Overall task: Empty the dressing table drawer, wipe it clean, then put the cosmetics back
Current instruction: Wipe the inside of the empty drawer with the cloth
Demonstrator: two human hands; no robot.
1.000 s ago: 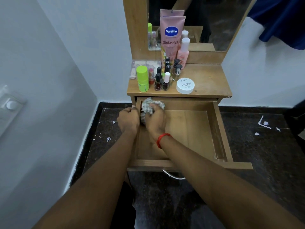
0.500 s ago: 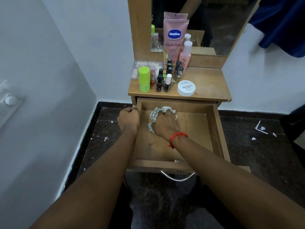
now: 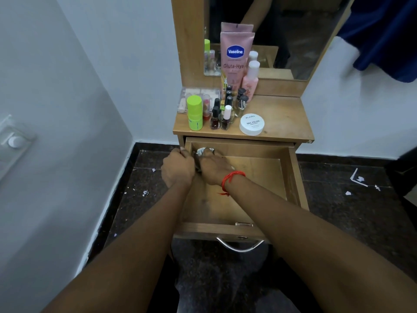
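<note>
The wooden drawer [image 3: 266, 177] of the dressing table is pulled out and holds no cosmetics. My right hand [image 3: 214, 167], with a red thread at the wrist, presses a crumpled checked cloth [image 3: 204, 152] into the drawer's back left corner. My left hand [image 3: 178, 169] grips the drawer's left wall. On the tabletop [image 3: 282, 118] stand the cosmetics: a pink Vaseline tube [image 3: 235, 57], a pink bottle [image 3: 251, 76], a lime-green stick [image 3: 194, 112], several nail polish bottles [image 3: 222, 116], a white nail polish remover jar [image 3: 251, 124] and a clear palette case [image 3: 198, 98].
A mirror [image 3: 282, 30] rises behind the tabletop. A white wall with a switch plate [image 3: 13, 141] runs along the left. The dark floor [image 3: 349, 211] carries small white scraps. A metal handle [image 3: 239, 245] curves under the drawer front. Blue fabric [image 3: 388, 35] hangs at upper right.
My right hand swept the cloth out toward the drawer's middle, then back into the back left corner. My left hand stayed on the drawer's left wall.
</note>
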